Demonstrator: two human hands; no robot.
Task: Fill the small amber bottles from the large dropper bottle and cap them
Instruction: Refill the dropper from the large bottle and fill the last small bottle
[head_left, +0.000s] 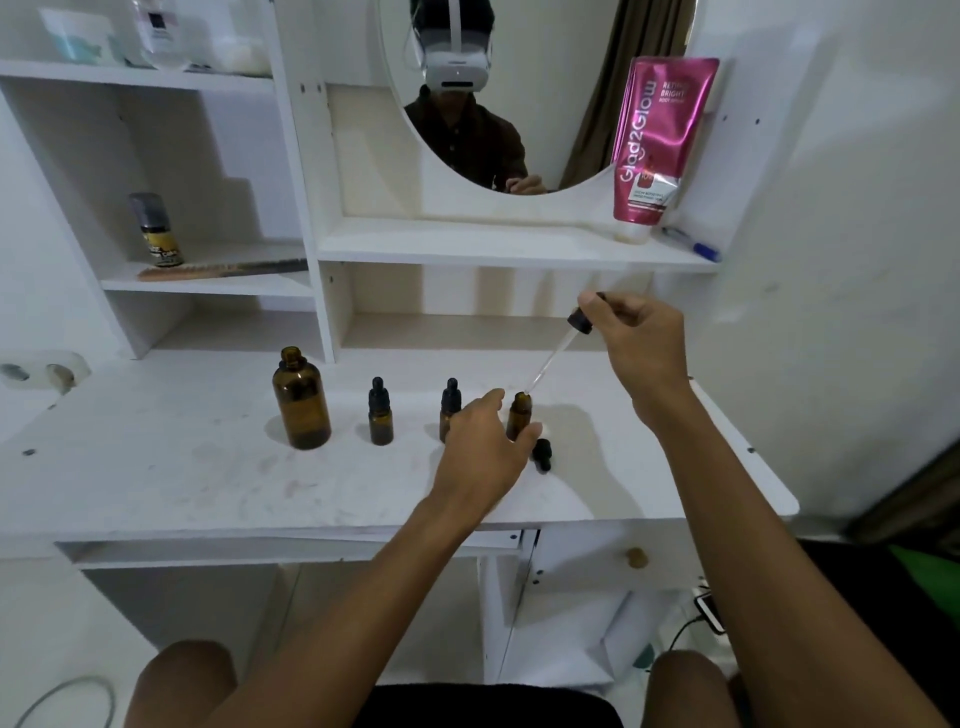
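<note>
The large amber bottle (301, 405) stands uncapped at the left of the white desk (156, 467). To its right stand two small capped amber bottles (381, 413) (450, 402). My left hand (485, 452) grips a third small bottle (518, 415), which is uncapped. Its small black cap (543, 453) lies on the desk just right of my thumb. My right hand (641, 338) pinches the black bulb of the large dropper (558, 353). The glass tip slants down into the mouth of the uncapped small bottle.
A white shelf unit rises behind the desk, with an oval mirror (498, 93) above. A pink tube (657, 145) and a blue pen (693, 244) rest on the shelf at the right. A spray can (156, 231) and a comb (223, 270) sit on the left shelf.
</note>
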